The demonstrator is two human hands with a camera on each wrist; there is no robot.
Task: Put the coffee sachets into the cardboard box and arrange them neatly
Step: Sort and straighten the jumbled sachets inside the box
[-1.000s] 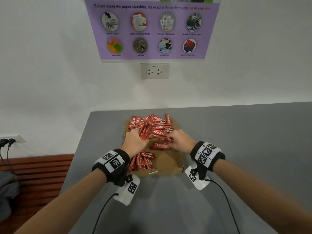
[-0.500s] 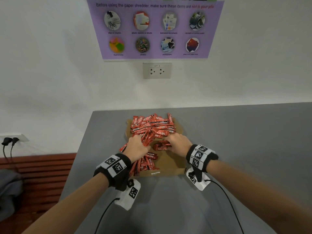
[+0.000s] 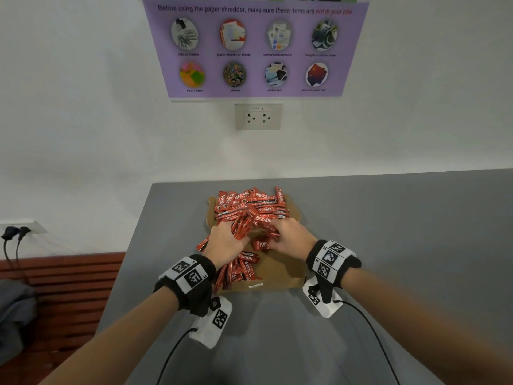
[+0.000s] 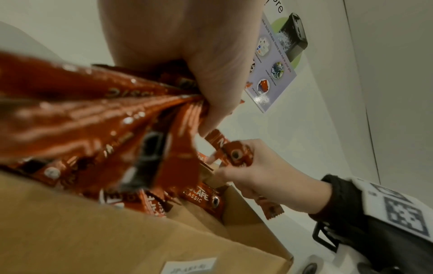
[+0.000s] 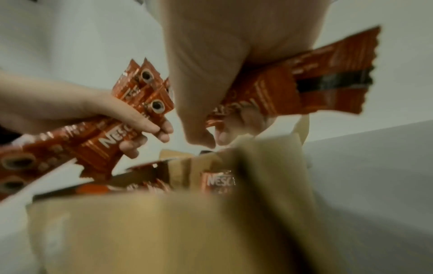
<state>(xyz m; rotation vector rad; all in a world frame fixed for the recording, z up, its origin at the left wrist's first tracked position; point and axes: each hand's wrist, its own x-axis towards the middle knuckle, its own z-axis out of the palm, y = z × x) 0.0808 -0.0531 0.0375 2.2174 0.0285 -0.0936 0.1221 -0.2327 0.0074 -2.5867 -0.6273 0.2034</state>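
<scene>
An open brown cardboard box [image 3: 280,276] sits on the grey table, with a heap of red coffee sachets [image 3: 251,207] piled over its far end and more sachets [image 3: 238,269] lying in its near left part. My left hand [image 3: 227,241] grips a bundle of sachets [image 4: 98,118] above the box. My right hand [image 3: 288,237] holds a few sachets [image 5: 293,89] just right of it, fingers curled round them. Both hands hover over the box middle [image 5: 187,176].
The grey table [image 3: 388,245] ends at a white wall with a socket [image 3: 258,116] and a purple poster [image 3: 255,48]. Its left edge drops to a wooden bench [image 3: 63,276]. Wrist cables trail toward me.
Both hands have drawn slightly back toward me from the heap, each keeping sachets in its grip; the right hand's bundle has lifted off the box floor.
</scene>
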